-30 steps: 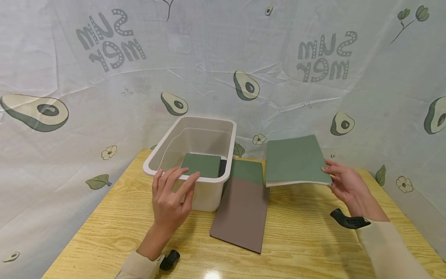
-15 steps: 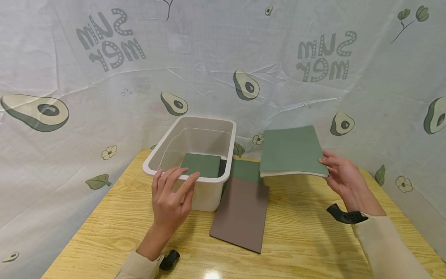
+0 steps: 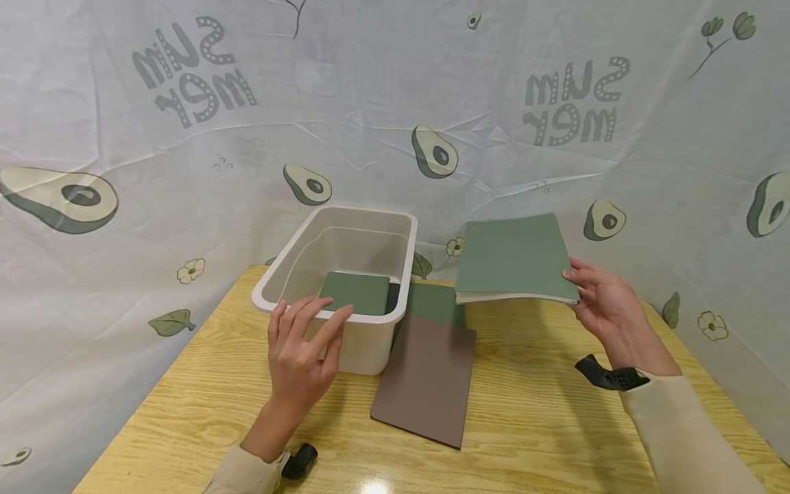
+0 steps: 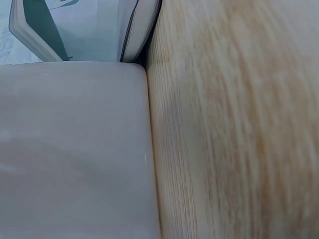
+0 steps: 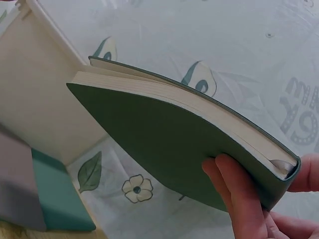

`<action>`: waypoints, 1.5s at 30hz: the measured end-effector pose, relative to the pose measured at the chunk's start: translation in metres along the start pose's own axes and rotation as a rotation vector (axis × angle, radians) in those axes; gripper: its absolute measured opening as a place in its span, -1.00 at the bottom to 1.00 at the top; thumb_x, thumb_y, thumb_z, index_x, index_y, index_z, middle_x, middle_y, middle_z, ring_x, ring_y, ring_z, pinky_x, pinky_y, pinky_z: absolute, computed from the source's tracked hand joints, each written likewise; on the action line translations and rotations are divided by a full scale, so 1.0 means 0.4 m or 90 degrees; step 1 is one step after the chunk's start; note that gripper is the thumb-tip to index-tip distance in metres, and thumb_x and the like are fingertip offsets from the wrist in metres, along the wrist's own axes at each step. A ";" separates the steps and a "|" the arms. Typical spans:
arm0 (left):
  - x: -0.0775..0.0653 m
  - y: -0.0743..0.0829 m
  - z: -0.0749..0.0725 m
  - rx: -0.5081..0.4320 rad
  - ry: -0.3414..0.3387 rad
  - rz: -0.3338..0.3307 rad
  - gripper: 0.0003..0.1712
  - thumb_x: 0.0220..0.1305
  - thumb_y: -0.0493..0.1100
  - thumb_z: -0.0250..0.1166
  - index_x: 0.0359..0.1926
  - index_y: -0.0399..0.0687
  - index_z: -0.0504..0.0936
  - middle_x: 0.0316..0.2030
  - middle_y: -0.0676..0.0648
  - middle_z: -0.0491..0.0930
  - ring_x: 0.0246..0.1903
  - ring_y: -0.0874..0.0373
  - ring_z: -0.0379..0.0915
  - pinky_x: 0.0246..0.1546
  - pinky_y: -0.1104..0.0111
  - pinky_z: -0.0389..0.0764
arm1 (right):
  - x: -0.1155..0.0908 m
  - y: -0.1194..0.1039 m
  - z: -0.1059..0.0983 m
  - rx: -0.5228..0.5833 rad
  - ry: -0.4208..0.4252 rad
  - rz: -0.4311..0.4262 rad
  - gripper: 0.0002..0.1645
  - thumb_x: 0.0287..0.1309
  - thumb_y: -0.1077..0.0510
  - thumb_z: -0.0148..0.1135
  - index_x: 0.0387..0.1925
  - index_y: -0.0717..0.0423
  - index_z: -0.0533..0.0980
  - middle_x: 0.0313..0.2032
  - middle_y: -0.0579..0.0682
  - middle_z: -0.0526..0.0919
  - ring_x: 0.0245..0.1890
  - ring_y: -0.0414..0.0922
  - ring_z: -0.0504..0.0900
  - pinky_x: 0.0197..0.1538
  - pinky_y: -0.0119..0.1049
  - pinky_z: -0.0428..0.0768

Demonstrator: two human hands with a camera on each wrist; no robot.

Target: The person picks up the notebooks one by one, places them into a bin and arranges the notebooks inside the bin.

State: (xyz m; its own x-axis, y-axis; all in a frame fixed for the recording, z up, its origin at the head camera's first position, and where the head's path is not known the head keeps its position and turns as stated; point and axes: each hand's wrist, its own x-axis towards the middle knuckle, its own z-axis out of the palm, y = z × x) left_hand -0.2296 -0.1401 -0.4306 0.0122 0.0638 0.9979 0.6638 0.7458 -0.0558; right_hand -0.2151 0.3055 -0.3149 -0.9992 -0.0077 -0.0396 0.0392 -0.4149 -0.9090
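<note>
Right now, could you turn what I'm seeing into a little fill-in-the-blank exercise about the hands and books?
1. The book in the right hand is coloured ____.
2. The person's ____ hand touches the bin.
3. On the table, the frontmost book partly covers a green one and is coloured ____.

Missing words: green; left; brown.

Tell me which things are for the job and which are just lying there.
Probably for the job:
right hand
held green book
left hand, touching the bin's rim
bin
green book inside the bin

Untouched now:
brown book and green book partly under it, perhaps part of the job too
avocado cloth behind
</note>
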 end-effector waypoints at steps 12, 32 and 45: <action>0.001 0.001 -0.002 0.002 0.001 -0.004 -0.73 0.54 -0.08 0.23 -0.04 0.02 0.86 -0.07 -0.26 0.78 -0.02 -0.29 0.63 0.49 -0.07 0.28 | 0.001 -0.027 0.031 0.014 0.013 -0.006 0.01 0.55 0.30 0.06 0.73 -0.13 -0.25 0.55 -0.25 0.11 0.13 -0.32 0.45 -0.12 -0.43 0.68; 0.000 0.002 0.001 0.001 -0.004 -0.006 -0.73 0.53 -0.09 0.24 -0.04 0.03 0.86 -0.07 -0.25 0.78 -0.01 -0.27 0.64 0.45 -0.11 0.30 | 0.013 -0.059 0.080 0.017 0.018 -0.020 0.00 0.52 0.32 0.08 0.73 -0.11 -0.19 0.53 -0.31 0.13 0.20 -0.30 0.35 -0.03 -0.43 0.69; 0.002 0.005 0.004 0.005 0.002 -0.003 -0.74 0.53 -0.09 0.24 -0.05 0.03 0.87 -0.08 -0.24 0.78 -0.01 -0.26 0.64 0.48 -0.09 0.29 | 0.018 -0.072 0.105 0.036 0.018 -0.014 0.02 0.52 0.32 0.08 0.73 -0.18 -0.21 0.33 -0.23 0.26 0.12 -0.29 0.47 -0.02 -0.38 0.72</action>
State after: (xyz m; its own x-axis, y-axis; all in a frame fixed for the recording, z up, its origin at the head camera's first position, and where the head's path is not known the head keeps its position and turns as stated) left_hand -0.2296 -0.1377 -0.4299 0.0115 0.0574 0.9983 0.6585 0.7508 -0.0508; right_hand -0.2236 0.2793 -0.2717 -0.9991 0.0278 -0.0320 0.0154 -0.4659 -0.8847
